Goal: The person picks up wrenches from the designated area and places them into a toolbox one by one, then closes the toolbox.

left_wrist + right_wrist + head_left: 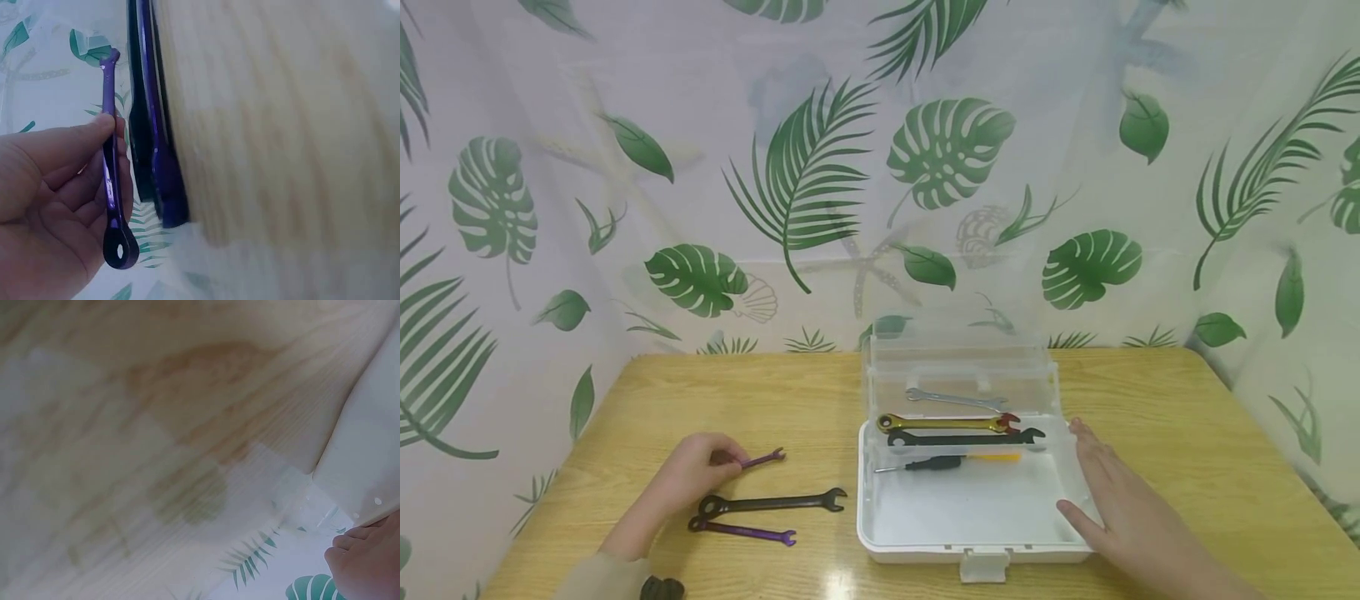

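My left hand [700, 471] pinches a small purple combination wrench [109, 162] between thumb and fingers, just above the table at the left. In front of that hand lie a larger black wrench [775, 503] and another purple wrench [745, 532], side by side. At the right, my right hand [1120, 508] rests with fairly straight fingers along the right side of a white toolbox [917, 553], its thumb over the rim. The clear lid [958, 358] stands raised at the back.
Toward the back of the toolbox are a silver wrench [955, 400], a gold wrench [943, 423], a black wrench [962, 439] and a screwdriver [936, 463]. A red wrench end shows beside the gold one. A leaf-print curtain [820, 317] hangs behind the wooden table [737, 392].
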`<state>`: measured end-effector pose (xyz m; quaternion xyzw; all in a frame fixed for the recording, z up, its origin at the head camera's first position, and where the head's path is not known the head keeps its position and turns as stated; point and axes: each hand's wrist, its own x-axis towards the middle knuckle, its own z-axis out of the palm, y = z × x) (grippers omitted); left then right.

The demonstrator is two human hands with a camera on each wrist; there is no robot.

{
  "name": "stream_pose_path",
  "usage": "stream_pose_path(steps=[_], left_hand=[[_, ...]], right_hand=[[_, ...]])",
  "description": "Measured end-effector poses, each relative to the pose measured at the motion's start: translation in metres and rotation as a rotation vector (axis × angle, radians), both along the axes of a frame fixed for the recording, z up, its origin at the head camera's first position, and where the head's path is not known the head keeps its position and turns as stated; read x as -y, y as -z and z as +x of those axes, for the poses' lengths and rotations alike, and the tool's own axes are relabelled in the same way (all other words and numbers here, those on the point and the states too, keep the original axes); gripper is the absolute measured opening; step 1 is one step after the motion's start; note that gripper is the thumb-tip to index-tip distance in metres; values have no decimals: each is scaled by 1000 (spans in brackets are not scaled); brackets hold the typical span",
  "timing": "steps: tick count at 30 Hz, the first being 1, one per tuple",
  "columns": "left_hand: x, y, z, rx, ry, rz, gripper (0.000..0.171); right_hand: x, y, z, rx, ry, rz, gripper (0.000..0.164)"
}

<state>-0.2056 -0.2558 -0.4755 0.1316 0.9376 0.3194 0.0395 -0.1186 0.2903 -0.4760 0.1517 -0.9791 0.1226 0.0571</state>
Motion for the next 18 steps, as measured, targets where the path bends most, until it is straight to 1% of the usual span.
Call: stream_pose_path(steps=[11, 18], left_hand=[[-17, -16, -9, -20, -7, -19, 9], [-28, -29, -17, -34, 37, -20, 10]], right_hand=[[2, 0, 1, 43, 25, -6, 92], [0, 0, 0, 38, 21, -14, 93]])
